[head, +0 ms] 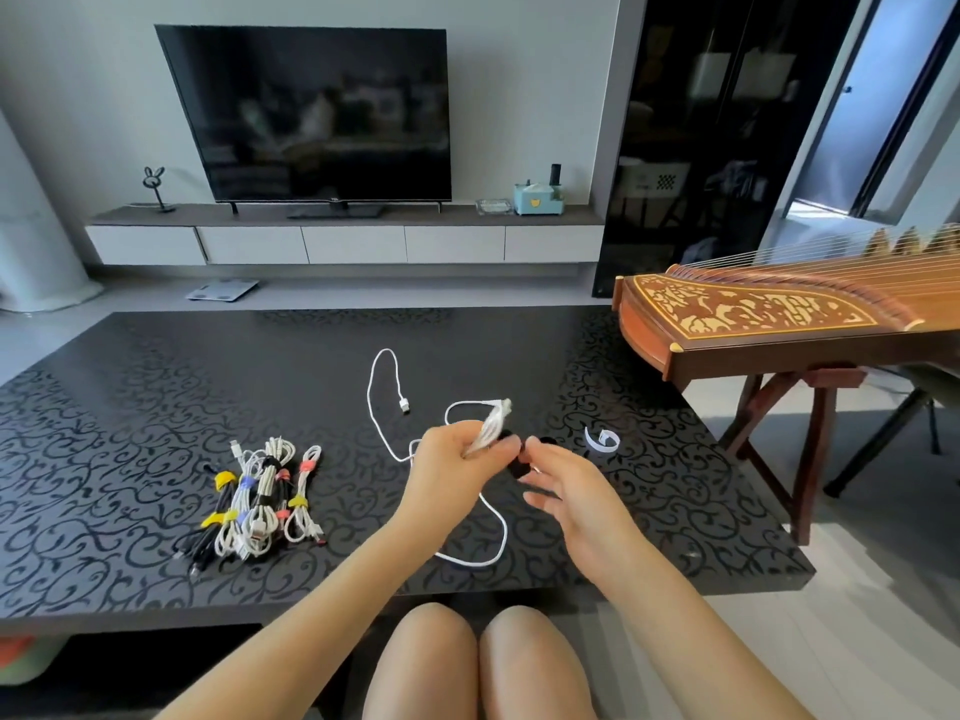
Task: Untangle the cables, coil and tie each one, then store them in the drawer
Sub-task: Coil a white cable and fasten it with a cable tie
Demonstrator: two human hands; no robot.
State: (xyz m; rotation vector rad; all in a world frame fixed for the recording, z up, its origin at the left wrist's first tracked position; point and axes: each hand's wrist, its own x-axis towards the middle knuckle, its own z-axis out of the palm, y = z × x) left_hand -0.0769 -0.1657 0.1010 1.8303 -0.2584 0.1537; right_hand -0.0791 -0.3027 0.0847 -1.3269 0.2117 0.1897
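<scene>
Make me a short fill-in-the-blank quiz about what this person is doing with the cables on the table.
1. The left hand grips a folded bunch of a ___ cable.
2. The right hand pinches a ___ tie next to that bunch.
3. The tied cables lie in a pile on the table, to the ___ of both hands.

Missing words: white; black; left.
</scene>
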